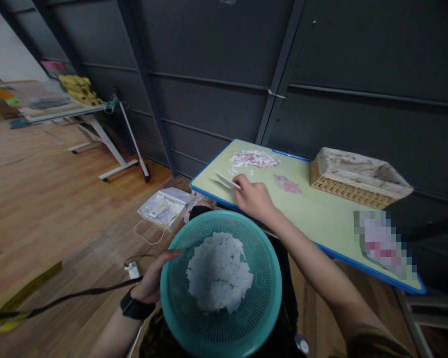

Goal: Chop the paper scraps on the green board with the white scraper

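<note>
A round teal plastic colander basket (268, 243) rests at my lap with white paper-like pieces (220, 273) lying in its bottom. My left hand (155, 278) is closed on its left rim; a dark band is on that wrist. Above the near edge of the small table (317, 219), my right hand (256, 199) pinches a thin white flat strip (226, 180), which points left; its exact kind is unclear. Beyond it on the tabletop lies a heap of small white and pink pieces (254, 158). A smaller pinkish patch of pieces (287, 184) sits to its right.
A wicker basket with a cloth lining (349, 191) stands at the table's back right, near a blurred-out item (384, 243). An open white box with a cable (164, 209) is on the floor. Another table (70, 112) stands far left. Dark wall panels (209, 44) rise behind.
</note>
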Action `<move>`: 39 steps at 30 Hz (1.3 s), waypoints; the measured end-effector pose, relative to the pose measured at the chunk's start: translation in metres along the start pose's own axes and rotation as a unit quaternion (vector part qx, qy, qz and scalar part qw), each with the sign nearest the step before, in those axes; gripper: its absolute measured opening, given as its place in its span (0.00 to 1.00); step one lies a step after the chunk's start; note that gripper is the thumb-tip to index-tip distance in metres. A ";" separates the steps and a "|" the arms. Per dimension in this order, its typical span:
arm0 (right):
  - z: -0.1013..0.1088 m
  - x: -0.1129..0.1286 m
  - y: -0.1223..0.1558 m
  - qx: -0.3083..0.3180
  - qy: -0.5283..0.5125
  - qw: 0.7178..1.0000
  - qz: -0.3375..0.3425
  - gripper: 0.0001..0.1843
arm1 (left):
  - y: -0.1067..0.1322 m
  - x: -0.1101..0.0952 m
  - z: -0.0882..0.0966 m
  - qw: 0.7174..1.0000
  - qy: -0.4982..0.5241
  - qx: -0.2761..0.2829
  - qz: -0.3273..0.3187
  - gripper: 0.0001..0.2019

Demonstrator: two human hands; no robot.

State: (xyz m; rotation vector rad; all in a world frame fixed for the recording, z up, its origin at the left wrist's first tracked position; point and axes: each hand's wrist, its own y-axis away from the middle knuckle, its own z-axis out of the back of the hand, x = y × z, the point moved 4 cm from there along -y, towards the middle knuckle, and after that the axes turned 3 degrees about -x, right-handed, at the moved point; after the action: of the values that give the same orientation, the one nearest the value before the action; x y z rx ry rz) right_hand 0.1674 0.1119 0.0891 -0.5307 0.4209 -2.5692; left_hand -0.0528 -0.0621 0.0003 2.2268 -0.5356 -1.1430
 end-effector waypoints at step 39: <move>0.021 -0.125 -0.033 -0.117 -0.040 0.985 -0.116 0.20 | -0.036 0.026 0.020 0.994 0.024 -0.090 0.064 0.12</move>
State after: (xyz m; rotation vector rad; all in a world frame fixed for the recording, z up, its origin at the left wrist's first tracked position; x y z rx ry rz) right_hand 0.2649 0.1992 0.0838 -0.8073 0.6745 -2.7231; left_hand -0.0513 -0.0559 -0.0483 2.0295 -0.5254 -1.0287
